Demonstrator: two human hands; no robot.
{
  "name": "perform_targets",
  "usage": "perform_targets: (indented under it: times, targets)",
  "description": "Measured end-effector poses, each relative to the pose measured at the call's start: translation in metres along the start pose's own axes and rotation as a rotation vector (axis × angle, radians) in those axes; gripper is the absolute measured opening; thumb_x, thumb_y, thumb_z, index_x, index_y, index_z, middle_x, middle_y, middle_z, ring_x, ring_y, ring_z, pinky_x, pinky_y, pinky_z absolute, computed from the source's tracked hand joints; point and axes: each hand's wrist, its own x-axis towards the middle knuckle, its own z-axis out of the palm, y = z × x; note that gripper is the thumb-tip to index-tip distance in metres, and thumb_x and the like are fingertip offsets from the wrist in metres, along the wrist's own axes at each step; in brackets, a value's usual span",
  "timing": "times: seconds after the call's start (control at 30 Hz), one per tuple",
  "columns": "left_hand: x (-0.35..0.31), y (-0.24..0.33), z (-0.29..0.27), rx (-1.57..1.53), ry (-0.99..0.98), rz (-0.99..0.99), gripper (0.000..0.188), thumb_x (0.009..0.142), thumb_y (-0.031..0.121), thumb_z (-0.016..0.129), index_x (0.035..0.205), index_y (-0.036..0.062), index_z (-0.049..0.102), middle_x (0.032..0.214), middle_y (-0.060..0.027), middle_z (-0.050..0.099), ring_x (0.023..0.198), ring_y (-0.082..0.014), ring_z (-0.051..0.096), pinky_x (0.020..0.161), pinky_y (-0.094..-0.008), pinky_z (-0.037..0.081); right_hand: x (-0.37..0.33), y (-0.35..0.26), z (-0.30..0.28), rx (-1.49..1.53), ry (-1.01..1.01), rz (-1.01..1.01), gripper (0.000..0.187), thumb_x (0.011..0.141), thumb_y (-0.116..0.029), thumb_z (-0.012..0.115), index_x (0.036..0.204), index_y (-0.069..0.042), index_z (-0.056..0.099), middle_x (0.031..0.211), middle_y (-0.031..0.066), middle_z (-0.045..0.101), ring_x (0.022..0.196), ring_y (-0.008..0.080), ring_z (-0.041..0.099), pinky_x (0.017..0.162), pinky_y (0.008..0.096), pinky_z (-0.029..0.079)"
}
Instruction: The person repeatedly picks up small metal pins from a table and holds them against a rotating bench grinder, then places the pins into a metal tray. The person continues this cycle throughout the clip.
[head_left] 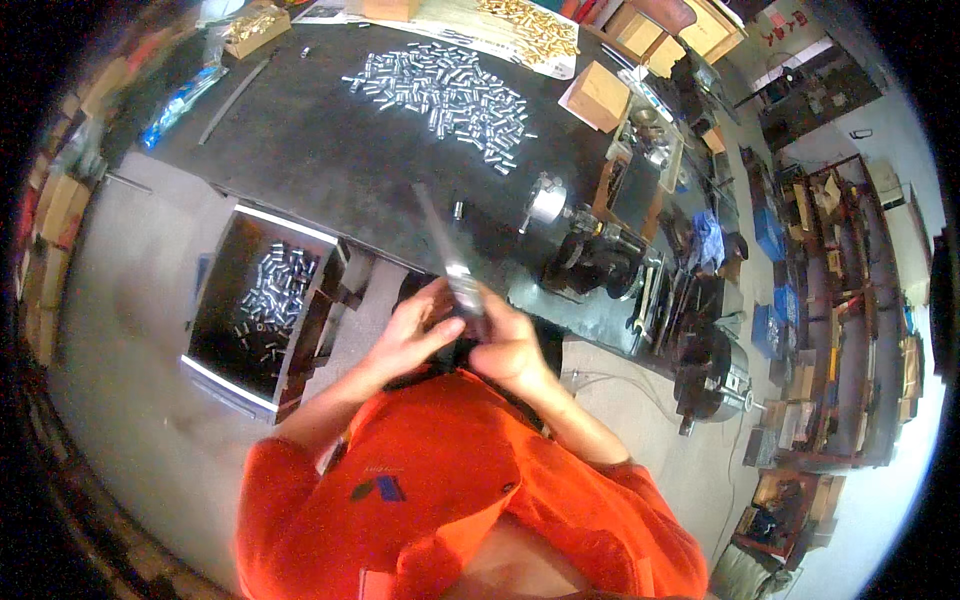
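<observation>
My right hand [508,348] is closed around the lower end of a long, narrow metal tool [440,235], which points up and away over the bench edge. Motion blurs the tool, and its exact kind cannot be made out. My left hand [412,328] is beside it, thumb and curved fingers apart, their tips close to the tool. Whether those tips touch it is unclear. Just beyond the tool a single short metal cylinder [459,210] stands on the dark bench [300,150]. Farther back spreads a large pile of similar silvery cylinders [440,90].
An open drawer [235,350] at the left holds more silvery cylinders. Brass-coloured parts [530,35] lie on paper at the back. To the right are a bench vise-like machine [590,255], wrenches [643,300], a wooden block [598,97] and a loaded shelf [835,320].
</observation>
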Motion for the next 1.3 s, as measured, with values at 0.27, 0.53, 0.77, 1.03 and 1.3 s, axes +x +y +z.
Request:
perform_targets:
  times: [0.27, 0.53, 0.77, 1.03, 1.3]
  targets:
    - [0.035, 0.003, -0.049, -0.048, 0.167, -0.106, 0.022, 0.084, 0.017, 0.055, 0.097, -0.0008, 0.05, 0.078, -0.0125, 0.061, 0.074, -0.0193, 0.061, 0.066, -0.0308, 0.05, -0.015, 0.017, 0.004, 0.21, -0.066, -0.095, 0.073, 0.055, 0.003, 0.047, 0.127, 0.004, 0.032, 0.128, 0.0161, 0.039, 0.119, 0.0259, 0.037, 0.098, 0.0337, 0.03]
    - [0.035, 0.027, -0.053, 0.15, -0.198, -0.332, 0.022, 0.078, 0.013, 0.063, 0.091, 0.0001, 0.05, 0.073, -0.0066, 0.059, 0.069, -0.0124, 0.06, 0.062, -0.0257, 0.049, -0.099, 0.103, -0.165, 0.234, 0.586, 0.315, 0.041, 0.075, -0.018, 0.051, 0.102, 0.013, 0.051, 0.087, 0.0187, 0.06, 0.077, 0.0271, 0.061, 0.072, 0.0354, 0.051]
    - [0.049, 0.024, -0.051, 0.27, -0.308, -0.314, 0.026, 0.074, 0.015, 0.066, 0.092, 0.002, 0.053, 0.071, -0.0065, 0.062, 0.067, -0.012, 0.061, 0.059, -0.0267, 0.048, -0.028, 0.148, -0.224, 0.984, 1.028, 0.066, 0.054, 0.077, -0.035, 0.042, 0.122, -0.005, 0.041, 0.115, 0.0152, 0.051, 0.088, 0.0236, 0.051, 0.07, 0.0331, 0.046]
    - [0.046, 0.021, -0.055, 0.336, -0.332, -0.303, 0.026, 0.074, 0.015, 0.066, 0.092, 0.002, 0.053, 0.072, -0.0066, 0.063, 0.067, -0.0116, 0.06, 0.061, -0.0263, 0.048, -0.058, 0.176, -0.23, 1.148, 0.278, -0.223, 0.044, 0.08, -0.027, 0.032, 0.104, 0.003, 0.055, 0.073, 0.0065, 0.054, 0.072, 0.0179, 0.054, 0.065, 0.0265, 0.047]
    - [0.046, 0.009, -0.062, 0.233, -0.313, -0.295, 0.026, 0.074, 0.015, 0.067, 0.092, 0.0033, 0.053, 0.071, -0.0058, 0.062, 0.067, -0.0115, 0.059, 0.061, -0.026, 0.048, 0.017, 0.125, -0.211, 0.889, 0.964, 0.15, 0.029, 0.08, -0.023, 0.042, 0.094, -0.005, 0.059, 0.093, 0.0074, 0.059, 0.083, 0.0216, 0.055, 0.073, 0.033, 0.044]
